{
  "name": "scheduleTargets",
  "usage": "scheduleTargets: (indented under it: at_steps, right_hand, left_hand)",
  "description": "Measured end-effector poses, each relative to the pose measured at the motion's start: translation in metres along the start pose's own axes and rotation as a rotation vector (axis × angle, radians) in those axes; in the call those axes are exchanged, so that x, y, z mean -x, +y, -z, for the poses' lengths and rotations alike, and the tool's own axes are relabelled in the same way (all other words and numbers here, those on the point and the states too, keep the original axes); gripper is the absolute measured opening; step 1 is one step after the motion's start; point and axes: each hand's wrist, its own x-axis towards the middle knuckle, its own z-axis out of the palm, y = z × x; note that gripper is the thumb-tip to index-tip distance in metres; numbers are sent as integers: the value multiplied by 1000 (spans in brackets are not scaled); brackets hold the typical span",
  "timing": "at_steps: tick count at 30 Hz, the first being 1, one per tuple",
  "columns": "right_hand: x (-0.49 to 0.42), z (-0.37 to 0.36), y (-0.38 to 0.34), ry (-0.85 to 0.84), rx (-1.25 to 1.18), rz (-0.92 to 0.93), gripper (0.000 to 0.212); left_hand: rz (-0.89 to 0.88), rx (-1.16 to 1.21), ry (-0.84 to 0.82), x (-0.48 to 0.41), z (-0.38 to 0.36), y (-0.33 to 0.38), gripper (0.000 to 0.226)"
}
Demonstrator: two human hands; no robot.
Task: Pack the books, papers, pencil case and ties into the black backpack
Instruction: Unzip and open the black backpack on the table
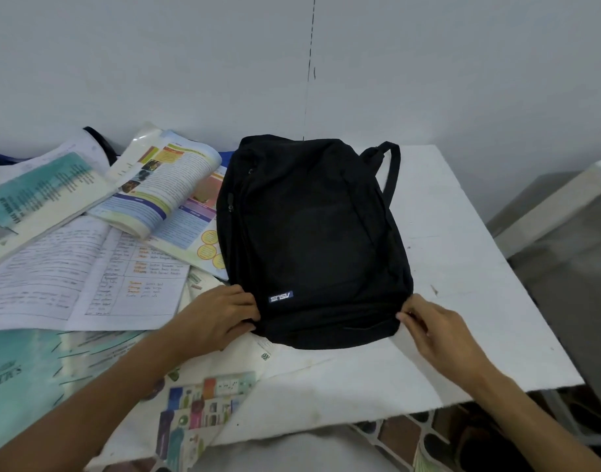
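Observation:
The black backpack (312, 240) lies flat on the white table (462, 267), front panel up, its zips closed and a strap curling out at the far right. My left hand (217, 318) grips its near left corner. My right hand (435, 328) pinches its near right corner. Left of the bag lie open books: a colourful textbook (166, 185), a written notebook (88, 274) and a teal-covered book (37, 195). Loose papers with colour pictures (203, 403) lie near my left forearm. I see no pencil case and no ties.
A grey wall stands close behind the table. Past the table's right edge sits a grey-and-white box or cabinet (564, 240). A teal booklet (20, 376) lies at the near left. A patterned tiled floor (411, 434) shows below the table's front edge.

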Motion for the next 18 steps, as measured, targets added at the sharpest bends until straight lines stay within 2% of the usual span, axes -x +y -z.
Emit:
scheduleTargets:
  at_steps: [3, 5, 8, 10, 12, 14, 16, 18]
  right_hand:
    - [8, -4, 16, 10, 43, -52, 3]
    - [12, -10, 16, 13, 75, -71, 9]
    - [14, -9, 14, 8, 110, -69, 10]
    - [13, -7, 13, 48, 128, -49, 8]
    - [12, -3, 13, 81, 143, -23, 17]
    - [11, 0, 13, 77, 146, 16, 29]
    - [7, 4, 14, 63, 154, 49, 30]
    - [2, 10, 17, 54, 180, 82, 30]
  left_hand:
    - [10, -24, -44, -3, 3, 1, 19]
    - [52, -48, -85, -9, 8, 6, 15]
    - [89, -92, -110, -29, 17, 22, 26]
    - [48, -72, -67, -50, 22, 36, 28]
    - [-9, 2, -30, -76, 24, 54, 32]
    - [-56, 71, 3, -103, 20, 74, 37]
    - [-88, 89, 69, -129, 11, 92, 39]
    - [-93, 78, 62, -148, 1, 103, 41]
